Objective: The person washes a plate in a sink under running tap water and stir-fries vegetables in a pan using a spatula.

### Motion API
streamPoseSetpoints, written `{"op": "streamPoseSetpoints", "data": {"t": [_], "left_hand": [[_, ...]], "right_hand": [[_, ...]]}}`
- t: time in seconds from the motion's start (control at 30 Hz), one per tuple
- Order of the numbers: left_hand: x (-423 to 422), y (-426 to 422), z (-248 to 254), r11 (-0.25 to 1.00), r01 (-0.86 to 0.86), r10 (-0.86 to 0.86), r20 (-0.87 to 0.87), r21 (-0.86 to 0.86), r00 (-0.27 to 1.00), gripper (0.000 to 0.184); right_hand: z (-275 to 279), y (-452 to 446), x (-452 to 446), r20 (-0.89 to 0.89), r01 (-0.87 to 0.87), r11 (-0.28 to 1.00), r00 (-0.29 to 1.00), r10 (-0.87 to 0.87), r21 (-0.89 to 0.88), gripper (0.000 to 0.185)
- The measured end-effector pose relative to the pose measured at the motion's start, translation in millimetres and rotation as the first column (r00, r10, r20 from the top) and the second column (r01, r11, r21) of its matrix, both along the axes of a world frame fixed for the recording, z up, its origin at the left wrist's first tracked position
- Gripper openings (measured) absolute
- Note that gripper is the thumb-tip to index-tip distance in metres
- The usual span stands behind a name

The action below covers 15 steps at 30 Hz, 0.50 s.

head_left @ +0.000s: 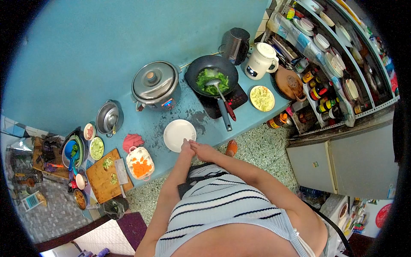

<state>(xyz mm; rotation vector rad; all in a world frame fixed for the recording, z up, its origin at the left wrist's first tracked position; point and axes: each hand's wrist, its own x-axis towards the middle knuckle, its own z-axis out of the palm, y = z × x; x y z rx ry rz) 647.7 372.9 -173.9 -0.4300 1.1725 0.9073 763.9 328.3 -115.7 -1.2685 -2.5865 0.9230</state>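
Note:
A white plate (178, 132) is at the front edge of the blue counter. My left hand (187, 147) is closed at the near rim of the plate, its fingers overlapping the edge. Right beside it, my right hand (202, 150) has its fingers drawn together at the same rim, touching or almost touching the left hand. Behind and to the right, a black wok (198, 64) with chopped green vegetables (209, 79) sits on an induction cooker (239, 100). A slotted spatula (219, 91) rests in the wok, its handle pointing toward me.
A rice cooker (155, 81) stands behind the plate. To the left are a carrot dish (141, 168), a cleaver (121, 172) and a cutting board (99, 182). On the right stand a plate of pale chopped food (262, 98), a cream appliance (259, 64) and a shelf rack (364, 85).

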Motion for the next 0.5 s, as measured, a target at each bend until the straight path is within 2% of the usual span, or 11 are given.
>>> {"op": "streamPoseSetpoints", "data": {"t": [0.1,0.27,0.5], "left_hand": [[0.8,-0.9,0.8,1.0,0.011,-0.01,-0.037,0.017,0.999,0.047],[-2.8,0.4,-1.9,1.0,-0.013,0.013,0.058,-0.005,0.998,0.049],[-5.5,2.0,-16.8,1.0,-0.011,0.011,0.057,0.015,0.998,0.05]], "right_hand": [[3.8,0.6,-0.3,0.02,0.002,0.999,1.0,-0.001,-0.038,0.059],[-7.7,1.8,-2.0,-0.04,0.004,1.0,0.999,-0.004,-0.009,0.059],[6.3,3.3,-1.4,0.009,-0.027,0.999,1.0,0.028,-0.037,0.059]]}}
